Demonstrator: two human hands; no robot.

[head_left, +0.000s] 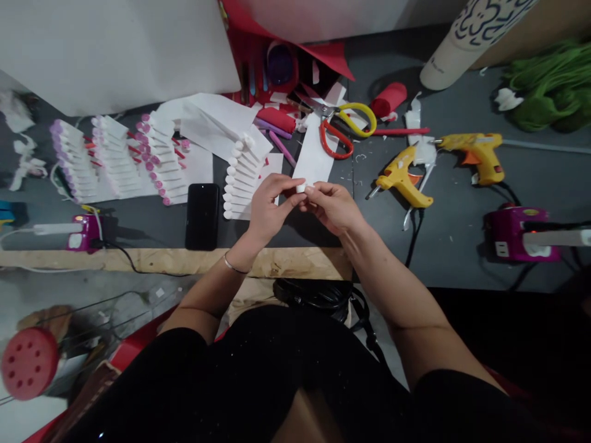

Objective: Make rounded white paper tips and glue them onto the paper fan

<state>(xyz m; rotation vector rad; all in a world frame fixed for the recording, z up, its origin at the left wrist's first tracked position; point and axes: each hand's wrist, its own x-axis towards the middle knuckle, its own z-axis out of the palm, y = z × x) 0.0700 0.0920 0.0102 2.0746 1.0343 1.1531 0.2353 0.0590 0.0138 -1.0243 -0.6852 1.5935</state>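
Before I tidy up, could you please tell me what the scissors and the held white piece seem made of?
Scissors: probably metal blades, given their grey sheen; handles look like smooth, solid-coloured plastic. White piece: matt, perhaps paper or foam; too small to tell.

Wht pc point(301, 187) partly behind fingers point(317, 195)

Two hands point(266, 208); four rows of sticks point(241, 186), left; one phone point(202, 216), near left; one pair of scissors point(337, 145), far; two glue guns point(398, 175), right; two sockets point(510, 229), left and right; one tumbler point(455, 56), far right.
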